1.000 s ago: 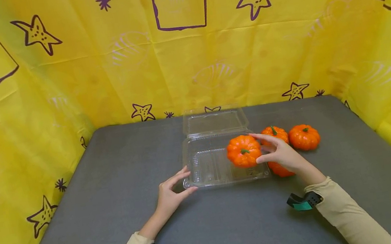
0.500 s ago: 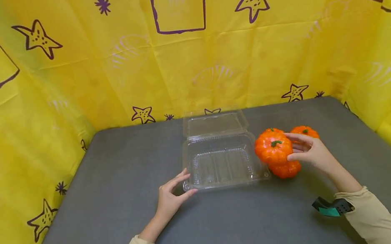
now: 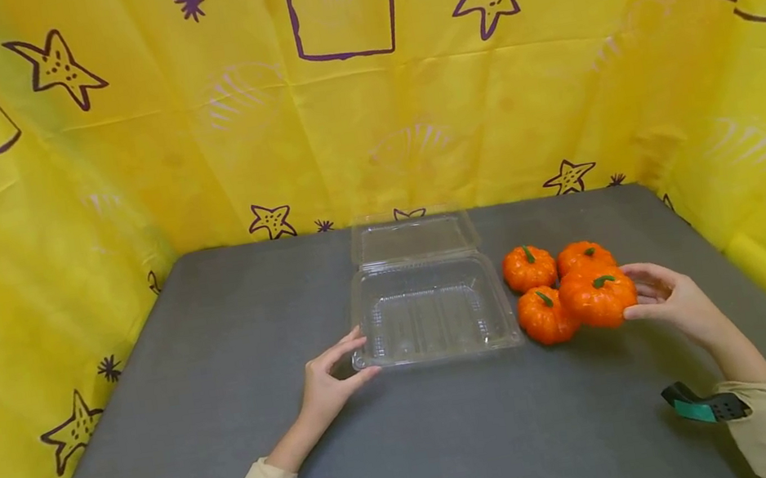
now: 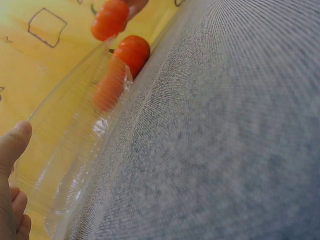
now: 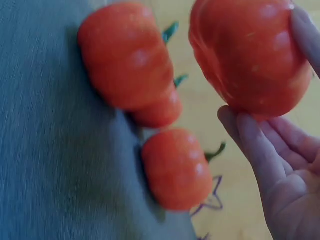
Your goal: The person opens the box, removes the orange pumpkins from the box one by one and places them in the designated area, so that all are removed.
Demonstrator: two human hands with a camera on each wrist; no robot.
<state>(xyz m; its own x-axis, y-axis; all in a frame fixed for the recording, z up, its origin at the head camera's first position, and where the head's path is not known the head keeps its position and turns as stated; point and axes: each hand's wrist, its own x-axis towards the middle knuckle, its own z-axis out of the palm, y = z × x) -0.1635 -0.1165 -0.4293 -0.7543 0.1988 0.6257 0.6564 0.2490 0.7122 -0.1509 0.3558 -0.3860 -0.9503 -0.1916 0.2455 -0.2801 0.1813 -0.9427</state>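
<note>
My right hand [image 3: 682, 302] pinches a small orange pumpkin [image 3: 598, 299] with a green stem between thumb and fingers. In the right wrist view this pumpkin [image 5: 250, 55] hangs above the table. Three like pumpkins stand close by on the table: one at the back left [image 3: 529, 268], one at the back right [image 3: 583, 254] partly hidden by the held one, and one at the front left [image 3: 546, 318]. A clear plastic clamshell container [image 3: 433, 322] lies open to their left. My left hand [image 3: 326, 384] holds its front-left corner, the thumb [image 4: 19, 137] at the rim.
The container's lid [image 3: 414, 239] lies folded back toward the rear edge of the grey table [image 3: 414, 449]. A yellow cloth [image 3: 364, 110] with purple starfish drawings rises behind the table and along both sides.
My right hand has carried the pumpkin rightward, from over the container's right side, past the front-left pumpkin, to the right of the group. The left hand has stayed at the container's corner.
</note>
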